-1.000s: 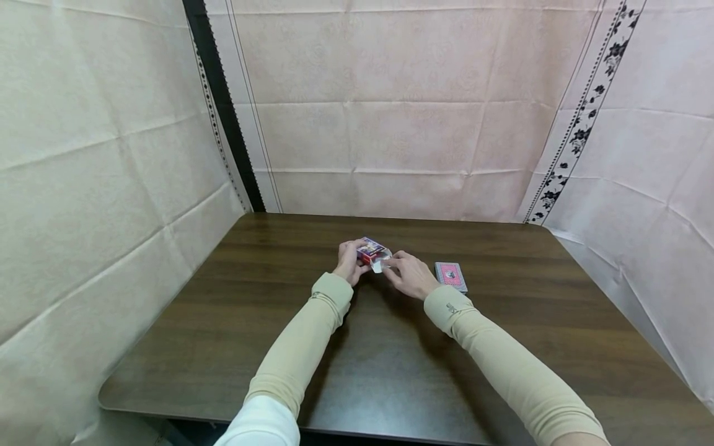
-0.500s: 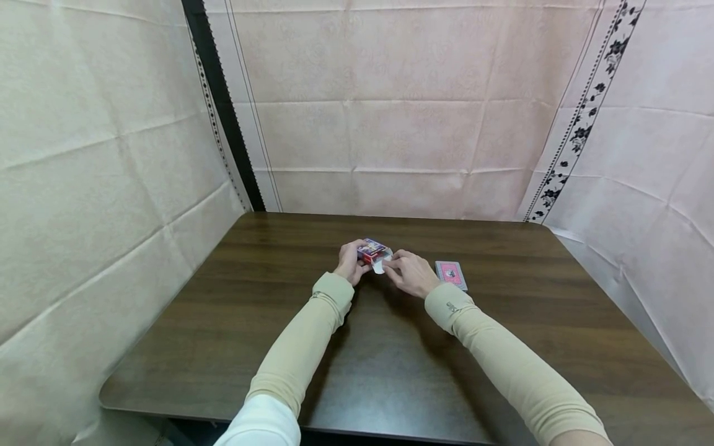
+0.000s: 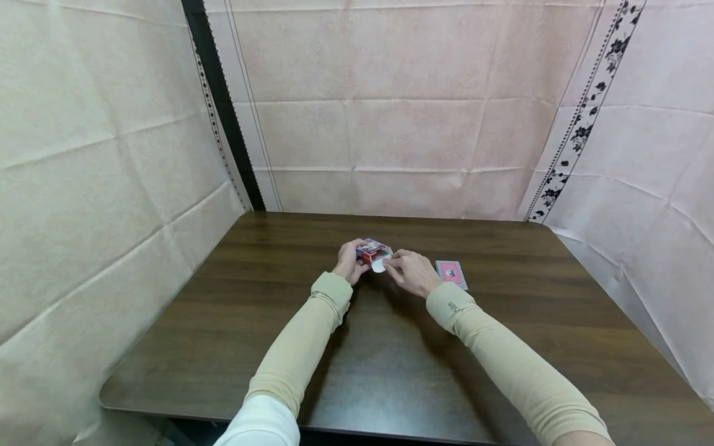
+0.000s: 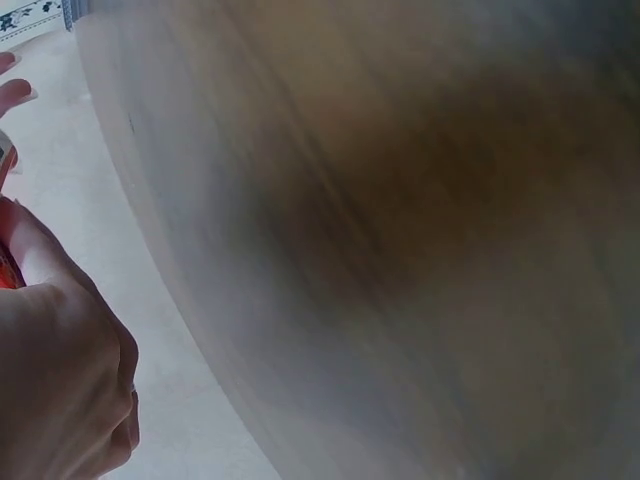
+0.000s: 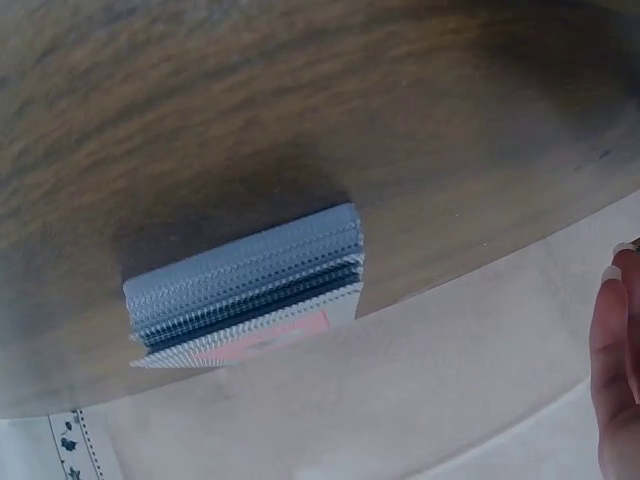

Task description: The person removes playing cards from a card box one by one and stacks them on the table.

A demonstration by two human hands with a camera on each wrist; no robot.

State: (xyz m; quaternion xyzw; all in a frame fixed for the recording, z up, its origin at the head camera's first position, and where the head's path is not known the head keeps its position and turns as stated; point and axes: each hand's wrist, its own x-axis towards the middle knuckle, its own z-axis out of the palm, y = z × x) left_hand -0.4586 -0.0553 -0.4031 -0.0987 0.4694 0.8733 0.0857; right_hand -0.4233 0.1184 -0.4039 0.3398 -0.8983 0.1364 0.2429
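Note:
In the head view my left hand (image 3: 348,263) grips a small red and blue playing-card box (image 3: 372,249) by its left side, above the table. The box's near right end is open, with a white flap (image 3: 379,266) hanging out. My right hand (image 3: 414,274) has its curled thumb and fingers at that end, pinching at the flap's edge. A squared deck of playing cards (image 3: 450,274), pink back up, lies on the table just right of my right hand. The right wrist view shows the deck's layered edge (image 5: 245,280). Only a red sliver of the box shows beside the left hand (image 4: 65,350) in the left wrist view.
The brown wood-grain table (image 3: 268,297) has rounded corners. Pale creased cloth (image 3: 413,136) hangs behind it and on both sides, with a black floral border strip (image 3: 582,127) at the right. Long cream sleeves (image 3: 298,347) cover both arms.
Both hands stay almost where they were, still at the box. The white flap and right fingertips have shifted very slightly. The deck lies unmoved.

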